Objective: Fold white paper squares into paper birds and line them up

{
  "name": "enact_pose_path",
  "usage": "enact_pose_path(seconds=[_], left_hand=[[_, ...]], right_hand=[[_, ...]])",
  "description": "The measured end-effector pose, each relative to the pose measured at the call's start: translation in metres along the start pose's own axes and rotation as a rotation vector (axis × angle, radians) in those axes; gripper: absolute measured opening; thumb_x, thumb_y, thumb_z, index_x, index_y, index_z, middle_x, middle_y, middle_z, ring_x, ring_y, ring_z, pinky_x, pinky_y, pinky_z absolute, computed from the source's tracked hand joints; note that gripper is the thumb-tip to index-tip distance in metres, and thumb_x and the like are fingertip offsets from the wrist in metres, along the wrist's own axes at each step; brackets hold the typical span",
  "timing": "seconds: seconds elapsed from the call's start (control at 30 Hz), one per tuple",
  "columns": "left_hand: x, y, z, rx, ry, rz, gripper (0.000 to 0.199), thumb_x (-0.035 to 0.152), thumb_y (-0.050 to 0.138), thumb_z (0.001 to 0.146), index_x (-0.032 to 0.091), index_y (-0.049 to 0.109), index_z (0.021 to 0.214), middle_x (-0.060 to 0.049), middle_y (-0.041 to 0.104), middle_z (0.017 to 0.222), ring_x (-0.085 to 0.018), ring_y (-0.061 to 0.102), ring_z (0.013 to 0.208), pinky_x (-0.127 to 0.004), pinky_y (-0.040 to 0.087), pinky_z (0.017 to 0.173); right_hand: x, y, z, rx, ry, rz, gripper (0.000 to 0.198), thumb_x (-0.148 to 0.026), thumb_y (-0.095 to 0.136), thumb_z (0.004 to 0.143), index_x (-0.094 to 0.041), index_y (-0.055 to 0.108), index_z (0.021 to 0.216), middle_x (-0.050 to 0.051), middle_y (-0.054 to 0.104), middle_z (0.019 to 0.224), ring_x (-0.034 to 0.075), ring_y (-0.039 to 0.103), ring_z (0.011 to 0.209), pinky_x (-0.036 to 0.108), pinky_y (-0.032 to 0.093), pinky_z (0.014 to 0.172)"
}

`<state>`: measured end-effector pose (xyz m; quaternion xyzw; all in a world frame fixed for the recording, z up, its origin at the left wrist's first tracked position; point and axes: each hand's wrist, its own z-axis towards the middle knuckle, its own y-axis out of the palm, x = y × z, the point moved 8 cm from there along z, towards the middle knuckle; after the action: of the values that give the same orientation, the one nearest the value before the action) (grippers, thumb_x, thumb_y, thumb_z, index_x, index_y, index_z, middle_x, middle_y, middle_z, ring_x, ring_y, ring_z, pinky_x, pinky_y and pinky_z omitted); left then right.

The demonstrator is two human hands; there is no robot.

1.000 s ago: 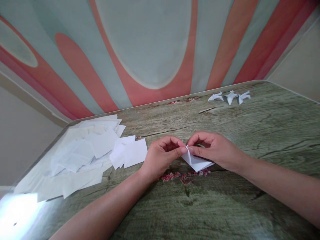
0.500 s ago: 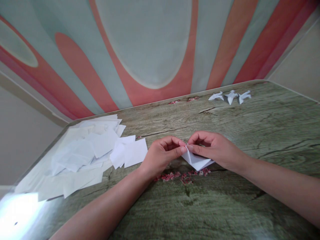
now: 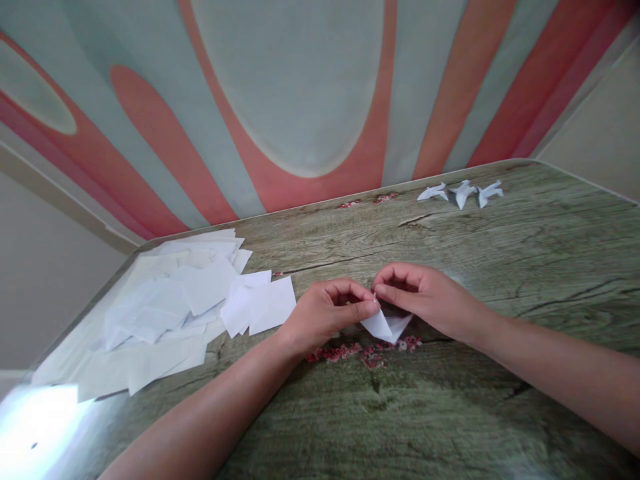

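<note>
A small folded piece of white paper [image 3: 382, 327] is held just above the table between my two hands, its lower point hanging over the pink flower print. My left hand [image 3: 333, 308] pinches its upper left edge between thumb and fingers. My right hand [image 3: 423, 287] is closed in a pinch at the paper's top tip, its thumb and forefinger close to my left fingertips. Part of the folded paper is hidden behind my fingers.
On the left of the wood-grain table [image 3: 320, 427] lies a spread pile of white paper sheets [image 3: 165, 300]. Small paper squares [image 3: 273, 305] sit beside it. Three folded paper birds [image 3: 463, 193] stand at the back right, near the striped wall [image 3: 320, 190].
The folded paper has turned and narrowed, its right part swinging in and down. My left fingertips have shifted slightly right and down; my right hand has barely moved.
</note>
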<state>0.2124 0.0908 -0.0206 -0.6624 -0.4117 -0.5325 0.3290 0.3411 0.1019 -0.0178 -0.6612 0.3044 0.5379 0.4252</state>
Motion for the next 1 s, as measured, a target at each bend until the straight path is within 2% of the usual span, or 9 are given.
enact_pose_path(seconds=[0.07,0.13,0.23,0.4,0.5,0.73,1.0], left_hand=[[0.002,-0.006,0.001,0.090,0.040,0.053,0.018,0.031,0.072,0.076,0.014,0.066,0.080,0.000,0.063,0.077,-0.010,0.055,0.071,-0.023,0.042,0.069],[0.005,-0.011,0.000,0.175,0.078,0.114,0.018,0.031,0.071,0.077,0.014,0.065,0.081,-0.001,0.063,0.077,-0.011,0.056,0.070,-0.023,0.043,0.069],[0.009,-0.011,-0.001,0.208,0.114,0.178,0.017,0.031,0.069,0.078,0.015,0.065,0.084,-0.002,0.064,0.080,-0.012,0.057,0.072,-0.024,0.045,0.069],[0.009,-0.011,-0.003,0.164,0.101,0.248,0.018,0.033,0.068,0.079,0.016,0.067,0.087,-0.002,0.066,0.085,-0.013,0.058,0.076,-0.024,0.045,0.072],[0.006,-0.010,-0.002,0.099,0.055,0.214,0.021,0.035,0.069,0.078,0.016,0.067,0.087,-0.001,0.065,0.083,-0.012,0.057,0.074,-0.024,0.044,0.072],[0.006,-0.006,-0.001,-0.002,0.021,0.132,0.021,0.032,0.072,0.076,0.015,0.066,0.087,-0.001,0.064,0.079,-0.011,0.056,0.071,-0.023,0.043,0.069],[0.028,-0.001,-0.006,-0.016,0.194,0.483,0.017,0.032,0.069,0.079,0.017,0.067,0.087,-0.002,0.063,0.086,-0.014,0.056,0.081,-0.027,0.044,0.078]], right_hand=[[-0.014,-0.006,-0.004,0.102,-0.072,-0.130,0.022,-0.042,0.054,0.089,-0.021,0.062,0.087,0.000,0.063,0.080,0.014,0.056,0.073,0.027,0.042,0.066],[-0.025,-0.003,-0.009,0.123,-0.132,-0.265,0.017,-0.037,0.059,0.087,-0.022,0.063,0.083,-0.001,0.065,0.081,0.015,0.058,0.077,0.028,0.042,0.070],[-0.030,0.003,-0.012,0.140,-0.173,-0.398,0.013,-0.030,0.062,0.085,-0.021,0.063,0.076,-0.002,0.064,0.076,0.014,0.058,0.073,0.028,0.041,0.068],[-0.031,0.007,-0.013,0.156,-0.322,-0.499,0.011,-0.027,0.058,0.089,-0.021,0.063,0.081,0.000,0.064,0.078,0.017,0.057,0.078,0.030,0.040,0.072],[-0.034,0.009,-0.014,0.134,-0.419,-0.565,0.012,-0.025,0.056,0.091,-0.020,0.062,0.082,0.001,0.064,0.078,0.017,0.056,0.079,0.032,0.039,0.073],[-0.035,0.011,-0.014,0.099,-0.476,-0.592,0.017,-0.026,0.053,0.093,-0.019,0.060,0.080,0.002,0.064,0.078,0.016,0.056,0.077,0.031,0.038,0.071],[-0.033,0.012,-0.013,0.076,-0.520,-0.671,0.017,-0.026,0.056,0.092,-0.017,0.059,0.077,0.003,0.064,0.081,0.017,0.057,0.081,0.033,0.038,0.075]])
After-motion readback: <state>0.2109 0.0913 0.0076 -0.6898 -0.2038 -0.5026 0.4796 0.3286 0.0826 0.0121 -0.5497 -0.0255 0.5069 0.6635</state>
